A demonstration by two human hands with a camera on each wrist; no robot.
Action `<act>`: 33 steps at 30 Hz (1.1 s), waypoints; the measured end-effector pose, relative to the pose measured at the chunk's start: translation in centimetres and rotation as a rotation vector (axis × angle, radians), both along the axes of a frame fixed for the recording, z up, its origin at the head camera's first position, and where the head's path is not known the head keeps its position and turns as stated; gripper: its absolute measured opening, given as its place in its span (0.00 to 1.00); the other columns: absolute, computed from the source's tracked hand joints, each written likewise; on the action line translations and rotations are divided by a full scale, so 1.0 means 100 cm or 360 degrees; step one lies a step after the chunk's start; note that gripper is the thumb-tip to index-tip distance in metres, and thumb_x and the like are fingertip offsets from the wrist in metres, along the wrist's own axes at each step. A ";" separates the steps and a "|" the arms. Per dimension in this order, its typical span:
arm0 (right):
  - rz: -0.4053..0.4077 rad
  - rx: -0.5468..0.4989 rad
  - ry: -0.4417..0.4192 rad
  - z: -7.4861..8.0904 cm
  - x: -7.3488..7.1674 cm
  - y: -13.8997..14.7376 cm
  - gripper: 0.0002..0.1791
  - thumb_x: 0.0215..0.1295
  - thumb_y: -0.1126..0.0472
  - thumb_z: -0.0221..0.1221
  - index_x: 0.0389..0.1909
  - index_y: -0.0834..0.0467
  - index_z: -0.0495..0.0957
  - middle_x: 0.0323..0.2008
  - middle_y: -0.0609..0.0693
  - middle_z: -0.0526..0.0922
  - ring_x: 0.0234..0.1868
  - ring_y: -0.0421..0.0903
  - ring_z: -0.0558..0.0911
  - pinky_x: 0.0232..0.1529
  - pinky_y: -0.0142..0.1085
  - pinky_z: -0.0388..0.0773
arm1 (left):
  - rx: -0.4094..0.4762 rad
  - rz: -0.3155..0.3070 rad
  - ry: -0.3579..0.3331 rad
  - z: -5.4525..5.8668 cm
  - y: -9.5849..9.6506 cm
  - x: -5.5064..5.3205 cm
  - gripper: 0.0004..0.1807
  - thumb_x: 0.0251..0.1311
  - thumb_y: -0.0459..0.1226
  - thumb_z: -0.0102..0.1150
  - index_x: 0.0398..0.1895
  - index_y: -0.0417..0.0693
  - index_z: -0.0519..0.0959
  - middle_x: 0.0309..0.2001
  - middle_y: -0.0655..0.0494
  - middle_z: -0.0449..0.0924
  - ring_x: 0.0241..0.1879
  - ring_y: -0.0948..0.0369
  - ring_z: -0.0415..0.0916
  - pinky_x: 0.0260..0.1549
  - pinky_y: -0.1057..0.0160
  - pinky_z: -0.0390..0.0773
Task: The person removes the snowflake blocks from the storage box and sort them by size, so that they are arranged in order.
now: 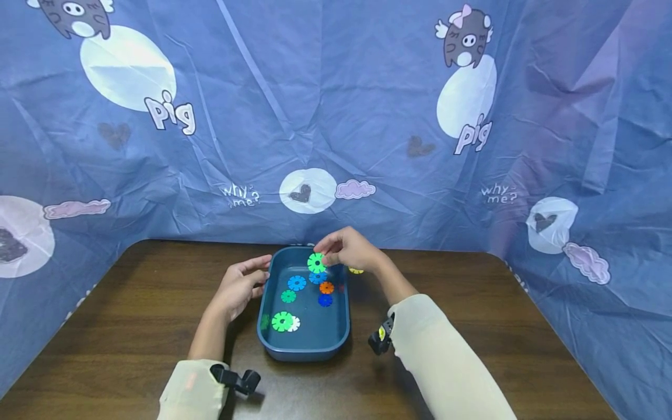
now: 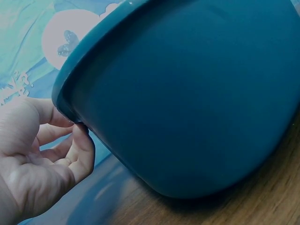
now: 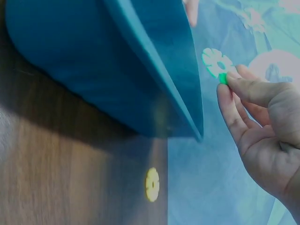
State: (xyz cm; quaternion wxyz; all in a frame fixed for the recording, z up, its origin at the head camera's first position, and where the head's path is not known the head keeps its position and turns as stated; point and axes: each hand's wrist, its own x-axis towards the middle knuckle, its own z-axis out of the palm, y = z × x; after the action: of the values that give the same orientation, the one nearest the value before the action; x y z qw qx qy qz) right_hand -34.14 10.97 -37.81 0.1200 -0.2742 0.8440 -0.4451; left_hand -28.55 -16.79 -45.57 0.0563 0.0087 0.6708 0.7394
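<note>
A dark blue plastic bin [image 1: 303,354] stands on the table with several notched snowflake discs in it. Above its far right end, my right hand [image 1: 350,251] pinches a bright green snowflake disc [image 1: 315,262] between thumb and fingers; the right wrist view shows this disc [image 3: 217,61] clear of the rim. My left hand [image 1: 237,289] is at the bin's left rim. In the left wrist view the bent fingers of my left hand [image 2: 44,159] hold the rim edge, some fingertips hidden behind it. Inside the bin lie a green disc [image 1: 282,321], an orange disc [image 1: 326,287] and blue ones.
A yellow disc [image 3: 152,184] lies on the wooden table [image 1: 462,326] just outside the bin's right side. Behind the table's far edge hangs a blue printed cloth [image 1: 378,146]. Each sleeve carries a black wrist camera [image 1: 381,336].
</note>
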 end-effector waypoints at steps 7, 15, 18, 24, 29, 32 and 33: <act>-0.0207 -0.0164 -0.0023 -0.005 -0.009 0.027 0.12 0.65 0.74 0.63 0.49 0.65 0.85 0.38 0.56 0.86 0.39 0.48 0.86 0.47 0.48 0.85 | 0.0002 -0.0003 -0.0010 0.001 -0.001 0.001 0.30 0.65 0.26 0.50 0.72 0.33 0.67 0.65 0.36 0.69 0.45 0.64 0.77 0.38 0.67 0.82; -0.0475 -0.0320 0.0034 -0.020 -0.017 0.054 0.14 0.63 0.77 0.64 0.49 0.71 0.83 0.38 0.62 0.86 0.38 0.50 0.85 0.50 0.54 0.83 | -0.0026 0.0006 -0.0026 -0.001 -0.001 -0.001 0.30 0.64 0.26 0.50 0.72 0.34 0.68 0.64 0.38 0.70 0.46 0.61 0.77 0.39 0.66 0.82; -0.0559 -0.0390 0.0027 -0.031 -0.020 0.064 0.15 0.62 0.79 0.62 0.50 0.74 0.82 0.40 0.68 0.86 0.41 0.59 0.87 0.51 0.54 0.83 | -0.0026 0.0015 -0.0037 -0.002 -0.001 -0.001 0.29 0.64 0.26 0.50 0.71 0.35 0.69 0.64 0.38 0.70 0.46 0.61 0.77 0.39 0.66 0.82; -0.0781 -0.0550 -0.0029 -0.050 -0.023 0.079 0.15 0.61 0.80 0.62 0.50 0.77 0.81 0.38 0.68 0.84 0.36 0.51 0.87 0.47 0.48 0.85 | -0.0032 0.0020 -0.0039 -0.003 -0.002 -0.001 0.29 0.64 0.26 0.50 0.71 0.35 0.69 0.64 0.39 0.70 0.48 0.60 0.77 0.40 0.65 0.82; -0.0994 -0.0661 -0.0087 -0.065 -0.021 0.089 0.16 0.62 0.80 0.61 0.51 0.77 0.80 0.34 0.58 0.81 0.30 0.40 0.84 0.39 0.33 0.85 | -0.0027 0.0018 -0.0038 -0.002 -0.002 -0.001 0.29 0.65 0.26 0.50 0.71 0.35 0.69 0.65 0.38 0.70 0.47 0.60 0.77 0.40 0.65 0.82; -0.1074 -0.0709 -0.0126 -0.073 -0.019 0.094 0.17 0.63 0.81 0.59 0.53 0.79 0.78 0.34 0.56 0.80 0.31 0.40 0.83 0.40 0.33 0.85 | -0.0042 0.0015 -0.0033 -0.001 -0.002 -0.001 0.29 0.65 0.26 0.50 0.71 0.35 0.69 0.65 0.38 0.70 0.48 0.59 0.77 0.41 0.65 0.82; -0.1092 -0.0722 -0.0142 -0.076 -0.019 0.096 0.17 0.63 0.81 0.59 0.53 0.79 0.78 0.35 0.56 0.81 0.31 0.40 0.83 0.41 0.34 0.85 | -0.0047 0.0015 -0.0030 -0.001 -0.002 -0.001 0.29 0.66 0.27 0.51 0.71 0.35 0.69 0.65 0.38 0.70 0.48 0.59 0.77 0.41 0.65 0.82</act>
State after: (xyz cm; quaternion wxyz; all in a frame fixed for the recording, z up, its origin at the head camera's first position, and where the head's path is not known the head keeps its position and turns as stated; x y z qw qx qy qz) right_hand -36.01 20.55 -45.41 -0.0624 0.0231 0.7609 -0.6454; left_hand -28.62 -17.00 -45.64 0.0593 -0.0022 0.6812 0.7297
